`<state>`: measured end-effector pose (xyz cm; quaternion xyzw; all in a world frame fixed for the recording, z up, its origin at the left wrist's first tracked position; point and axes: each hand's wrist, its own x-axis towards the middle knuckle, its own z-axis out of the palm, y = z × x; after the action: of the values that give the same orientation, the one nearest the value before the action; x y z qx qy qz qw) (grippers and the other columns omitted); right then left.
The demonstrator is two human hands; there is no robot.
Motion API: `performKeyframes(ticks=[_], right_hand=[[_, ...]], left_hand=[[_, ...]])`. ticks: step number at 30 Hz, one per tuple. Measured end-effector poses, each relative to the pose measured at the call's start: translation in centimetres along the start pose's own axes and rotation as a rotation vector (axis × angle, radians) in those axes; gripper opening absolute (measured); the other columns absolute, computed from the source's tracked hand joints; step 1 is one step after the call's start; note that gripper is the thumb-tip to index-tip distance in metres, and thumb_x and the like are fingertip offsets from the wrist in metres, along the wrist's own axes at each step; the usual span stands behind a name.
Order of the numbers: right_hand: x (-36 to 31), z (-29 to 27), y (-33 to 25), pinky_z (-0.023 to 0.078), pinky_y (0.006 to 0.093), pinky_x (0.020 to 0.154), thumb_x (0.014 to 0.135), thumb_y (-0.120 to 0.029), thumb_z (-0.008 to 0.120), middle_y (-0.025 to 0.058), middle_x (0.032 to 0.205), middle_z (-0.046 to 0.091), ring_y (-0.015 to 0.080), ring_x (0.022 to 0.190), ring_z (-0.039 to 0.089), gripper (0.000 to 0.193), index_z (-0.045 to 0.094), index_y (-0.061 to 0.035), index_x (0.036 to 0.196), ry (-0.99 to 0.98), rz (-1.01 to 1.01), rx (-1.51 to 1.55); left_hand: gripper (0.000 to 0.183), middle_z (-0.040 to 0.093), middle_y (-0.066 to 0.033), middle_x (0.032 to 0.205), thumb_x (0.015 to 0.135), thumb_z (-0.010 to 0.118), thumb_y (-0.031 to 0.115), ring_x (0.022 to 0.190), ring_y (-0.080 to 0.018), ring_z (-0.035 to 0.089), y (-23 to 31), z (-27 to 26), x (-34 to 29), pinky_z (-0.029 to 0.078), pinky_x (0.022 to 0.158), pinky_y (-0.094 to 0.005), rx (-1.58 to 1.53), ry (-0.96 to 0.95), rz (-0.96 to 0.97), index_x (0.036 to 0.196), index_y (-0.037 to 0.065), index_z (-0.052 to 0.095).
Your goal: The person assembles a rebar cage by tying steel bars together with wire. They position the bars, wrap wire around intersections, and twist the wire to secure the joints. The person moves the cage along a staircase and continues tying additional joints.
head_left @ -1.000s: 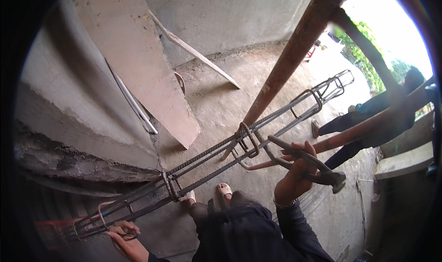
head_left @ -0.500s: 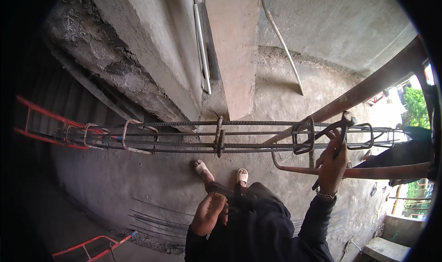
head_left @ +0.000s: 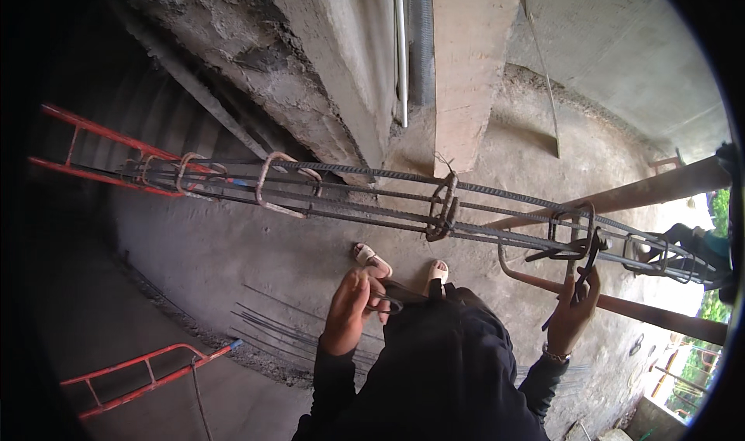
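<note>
Across the view runs a rebar cage (head_left: 372, 171), its long ribbed bars joined by bent rusty stirrups. A doubled stirrup (head_left: 444, 212) sits near the middle of it, with a wisp of wire sticking up. My right hand (head_left: 574, 313) is closed round dark metal pincers (head_left: 594, 245), their head up against the cage beside a stirrup at the right. In front of my waist my left hand (head_left: 347, 313) is closed, fingers curled together. A dark thing shows by its fingertips, too unclear to name. Both hands come out of dark sleeves.
Rusty pipes (head_left: 636, 314) support the cage's right part. Red metal frames (head_left: 143, 385) stand at the left. Loose thin bars (head_left: 283, 325) lie on the concrete floor. Beyond the cage are a board (head_left: 469, 69), a white pipe (head_left: 403, 61) and a rough concrete beam (head_left: 310, 76).
The view has shifted, so the cage now slants down to the right. My right hand has lowered the pincers from above the bars to the stirrup. My left hand stays near my waist.
</note>
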<state>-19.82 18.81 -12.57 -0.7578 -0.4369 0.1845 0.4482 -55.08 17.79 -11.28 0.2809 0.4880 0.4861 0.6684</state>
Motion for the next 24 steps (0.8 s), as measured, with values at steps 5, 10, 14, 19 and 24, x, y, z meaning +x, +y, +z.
performKeyframes(ticks=[5,10,14,19,24], right_hand=[[-0.6,-0.1,0.7,0.05,0.0369,0.099,0.1,-0.006,0.06,0.017,0.135,0.057,0.0253,0.119,0.06,0.05,0.041,0.0004,0.147,-0.036,-0.018,0.071],[-2.3,-0.1,-0.5,0.045,0.041,0.105,0.098,-0.006,0.062,0.0202,0.136,0.055,0.031,0.124,0.056,0.046,0.046,0.004,0.14,0.22,-0.228,-0.093],[-4.2,-0.7,-2.8,0.049,0.0347,0.083,0.091,-0.005,0.068,0.0135,0.098,0.061,0.0244,0.088,0.061,0.028,0.06,0.0054,0.115,0.045,-0.38,0.106],[-4.3,0.9,-4.1,0.05,0.0253,0.083,0.094,-0.004,0.071,0.0083,0.11,0.06,0.0128,0.098,0.061,0.042,0.058,0.0044,0.134,-0.659,0.187,0.98],[-2.8,2.1,-4.0,0.052,0.0264,0.073,0.097,-0.002,0.067,0.0119,0.111,0.064,0.0145,0.085,0.064,0.02,0.068,0.0062,0.115,-0.581,0.003,1.015]], left_hand=[[0.038,0.05,-0.0073,0.088,0.109,0.043,0.031,0.078,-0.0154,0.055,1.7,2.1,1.6,0.049,0.069,-0.0314,-0.174,-0.257,-0.022,0.131,-0.001,0.044],[0.027,0.06,-0.008,0.092,0.107,0.047,0.022,0.08,-0.0111,0.055,3.5,4.7,1.7,0.048,0.074,-0.0269,0.003,-0.341,-0.062,0.125,0.001,0.046],[0.023,0.059,-0.0056,0.094,0.106,0.051,0.014,0.081,-0.0081,0.055,3.8,7.9,1.5,0.047,0.074,-0.0245,0.139,-0.418,-0.001,0.125,0.001,0.048],[0.029,0.058,-0.0025,0.094,0.104,0.059,0.014,0.075,-0.0067,0.056,2.4,12.3,2.5,0.047,0.064,-0.0226,0.353,-0.549,-0.12,0.129,0.001,0.053],[0.019,0.06,0.0008,0.08,0.099,0.068,0.012,0.063,-0.003,0.054,2.1,13.6,2.4,0.043,0.056,-0.0198,0.295,-0.531,-0.119,0.112,0.002,0.059]])
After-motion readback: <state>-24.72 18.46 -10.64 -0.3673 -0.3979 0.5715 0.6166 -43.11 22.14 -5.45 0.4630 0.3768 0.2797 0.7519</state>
